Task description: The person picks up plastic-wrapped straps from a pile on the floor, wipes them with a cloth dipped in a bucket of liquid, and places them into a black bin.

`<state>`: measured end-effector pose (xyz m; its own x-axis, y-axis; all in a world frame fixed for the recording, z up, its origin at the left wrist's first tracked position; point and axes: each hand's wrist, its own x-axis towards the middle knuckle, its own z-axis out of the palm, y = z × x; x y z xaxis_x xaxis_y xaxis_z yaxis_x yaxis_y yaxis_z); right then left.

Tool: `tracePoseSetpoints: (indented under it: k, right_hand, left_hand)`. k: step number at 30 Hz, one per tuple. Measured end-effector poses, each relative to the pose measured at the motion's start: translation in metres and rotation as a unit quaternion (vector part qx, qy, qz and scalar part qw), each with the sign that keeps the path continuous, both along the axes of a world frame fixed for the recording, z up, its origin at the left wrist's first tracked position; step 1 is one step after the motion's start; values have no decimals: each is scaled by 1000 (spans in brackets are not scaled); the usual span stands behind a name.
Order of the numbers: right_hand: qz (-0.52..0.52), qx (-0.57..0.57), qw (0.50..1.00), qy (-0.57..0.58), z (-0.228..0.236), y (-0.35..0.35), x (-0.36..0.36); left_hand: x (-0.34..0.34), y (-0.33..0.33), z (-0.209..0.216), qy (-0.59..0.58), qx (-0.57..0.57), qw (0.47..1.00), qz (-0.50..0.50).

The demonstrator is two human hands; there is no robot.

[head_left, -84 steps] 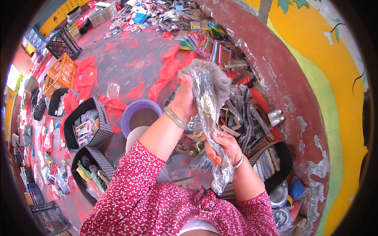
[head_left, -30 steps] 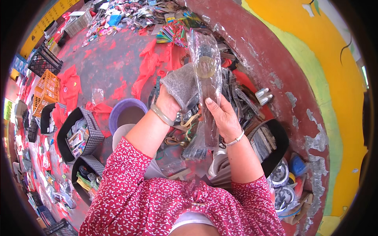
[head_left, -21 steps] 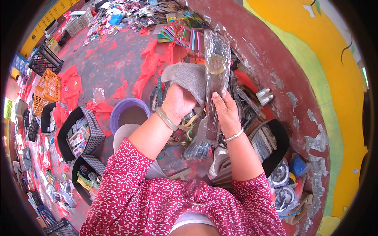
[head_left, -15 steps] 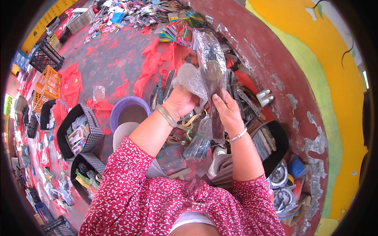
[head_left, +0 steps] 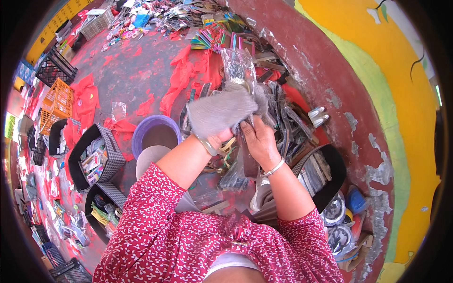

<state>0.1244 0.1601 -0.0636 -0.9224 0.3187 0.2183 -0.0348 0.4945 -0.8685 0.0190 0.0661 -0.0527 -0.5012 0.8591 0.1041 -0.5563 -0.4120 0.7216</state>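
Observation:
My left hand (head_left: 221, 137) is closed on a grey cloth (head_left: 222, 111), which is smeared by motion and spreads over the fingers. Beside it, my right hand (head_left: 262, 144) grips a long brown belt in a clear plastic sleeve (head_left: 249, 162). The sleeve's crinkled upper end (head_left: 237, 66) sticks out beyond the cloth, which hides the belt's middle part. Both hands are close together over a heap of plastic-wrapped belts (head_left: 288, 115) on the floor between my knees and the wall.
A purple bucket (head_left: 138, 141) stands left of my left hand. Fabric bins (head_left: 113, 151) with packets line the left, and another bin (head_left: 336, 174) is by my right forearm. A peeling red wall (head_left: 339, 108) curves along the right. Colourful goods (head_left: 207, 40) lie ahead.
The cloth has swung from beside the belt to across it, opening out flatter. My left hand has moved lower; the sleeve's top end has dropped, and my right hand has shifted slightly left.

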Motion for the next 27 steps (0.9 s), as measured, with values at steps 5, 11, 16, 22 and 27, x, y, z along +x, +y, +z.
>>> tracePoseSetpoints:
  k: [5, 11, 16, 22, 27]
  right_hand:
    - [92, 103, 948, -287, 58, 28, 7]
    - [-40, -301, 950, 77, 52, 46, 8]
    - [18, -469, 883, 14, 41, 33, 3]
    - [-14, -469, 883, 29, 36, 40, 3]
    - [-40, -480, 876, 28, 46, 37, 4]
  left_hand:
    - [-8, 7, 33, 800, -312, 468, 208]
    - [14, 15, 20, 783, -198, 559, 187]
    - [18, 25, -5, 648, -92, 754, 53]
    - [25, 26, -3, 287, -6, 952, -101]
    - [28, 32, -31, 89, -9, 990, -109]
